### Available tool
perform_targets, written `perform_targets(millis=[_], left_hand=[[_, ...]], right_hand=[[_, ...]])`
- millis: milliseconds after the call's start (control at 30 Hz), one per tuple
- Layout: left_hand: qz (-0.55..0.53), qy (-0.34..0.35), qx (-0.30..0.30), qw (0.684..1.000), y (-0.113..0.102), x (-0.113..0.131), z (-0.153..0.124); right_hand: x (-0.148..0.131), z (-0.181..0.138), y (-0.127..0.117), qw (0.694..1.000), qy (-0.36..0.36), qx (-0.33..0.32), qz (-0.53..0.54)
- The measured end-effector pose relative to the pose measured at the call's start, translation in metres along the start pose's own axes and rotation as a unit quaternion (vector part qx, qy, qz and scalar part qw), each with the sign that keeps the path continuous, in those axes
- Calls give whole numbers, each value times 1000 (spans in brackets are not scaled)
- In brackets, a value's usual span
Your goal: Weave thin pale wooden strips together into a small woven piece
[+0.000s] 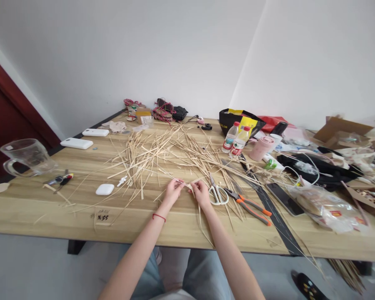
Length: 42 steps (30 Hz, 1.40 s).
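Observation:
My left hand is closed in a pinch on a thin white wire-like strand, which runs off to the left over the pile. Close beside it, my right hand pinches a pale flat straw strip whose long end hangs toward the table's front edge. Between the fingertips the two pieces meet; whether they are joined I cannot make out. White-handled scissors lie just right of my right hand, then pliers with orange and grey handles. Ahead spreads a loose pile of straw strips.
At left stand a clear glass mug and a white earphone case. Two water bottles, a pink cup, a black-yellow bag, a phone and plastic packaging crowd the right. Two white devices lie far left.

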<state>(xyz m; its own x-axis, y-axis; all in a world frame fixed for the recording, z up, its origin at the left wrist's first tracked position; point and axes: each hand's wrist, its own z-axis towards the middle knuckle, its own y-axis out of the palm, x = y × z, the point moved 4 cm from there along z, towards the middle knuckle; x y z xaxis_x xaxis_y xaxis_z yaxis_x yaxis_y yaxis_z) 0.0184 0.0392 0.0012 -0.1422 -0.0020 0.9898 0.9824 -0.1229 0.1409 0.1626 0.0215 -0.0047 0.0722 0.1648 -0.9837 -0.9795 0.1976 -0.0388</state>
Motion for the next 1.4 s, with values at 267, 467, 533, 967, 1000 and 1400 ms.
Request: perform_targets(millis=[267, 467, 533, 967, 1000, 1400], left_hand=[[11, 23, 14, 1000, 1, 4, 1], [-2, 27, 38, 999, -1, 8, 1], [-9, 28, 36, 999, -2, 9, 1], [-32, 33, 53, 998, -6, 8, 2], [-30, 35, 51, 998, -6, 8, 2], [14, 34, -38, 999, 5, 15, -4]], right_hand=[[6, 1, 1, 999, 24, 6, 23], [3, -1, 4, 999, 12, -29, 27], [1, -1, 4, 1000, -8, -20, -6], [-7, -5, 10, 998, -1, -69, 1], [-7, -5, 10, 997, -3, -72, -1], [-17, -6, 5, 999, -24, -32, 18]])
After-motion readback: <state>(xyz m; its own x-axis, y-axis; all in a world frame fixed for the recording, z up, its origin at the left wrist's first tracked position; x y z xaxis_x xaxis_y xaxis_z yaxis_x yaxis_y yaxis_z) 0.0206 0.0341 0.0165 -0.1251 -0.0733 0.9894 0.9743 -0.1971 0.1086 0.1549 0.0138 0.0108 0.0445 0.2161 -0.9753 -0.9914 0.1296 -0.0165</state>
